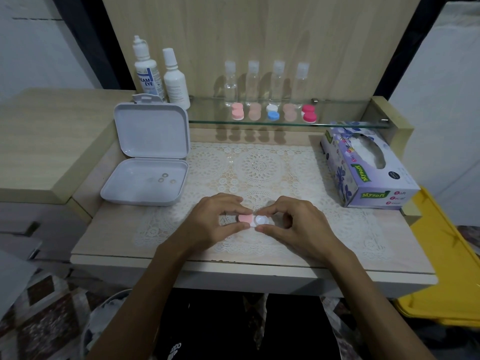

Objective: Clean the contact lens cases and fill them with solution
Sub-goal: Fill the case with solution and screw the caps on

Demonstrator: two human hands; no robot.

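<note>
1. Low on the desk (124, 245), near six o'clock on the lace mat (259, 167), the person holds one contact lens case (253, 221) with both hands.
2. The left hand (218, 219) pinches the end with the pink cap; its fingers (240, 209) are clamped on it.
3. The right hand (296, 224) has thumb and forefinger closed on the other end, whose well looks white and uncapped. Something pale seems tucked in its palm, perhaps the cap; I cannot tell.
4. To do this well, I would keep the case level and steady with one hand, twist each cap off fully, and set it down open-side up.
5. Five more cases (272, 113) wait on the glass shelf (350, 120) at twelve o'clock, before four clear bottles (265, 81).
6. At eleven o'clock stand two white solution bottles (161, 76); one reads "EAM EYE", partly cut off.
7. At two o'clock, the tissue box (363, 172) reads "Mysoft"; its smaller words are too small to read.
8. At ten o'clock lies an open white box (148, 162).
</note>
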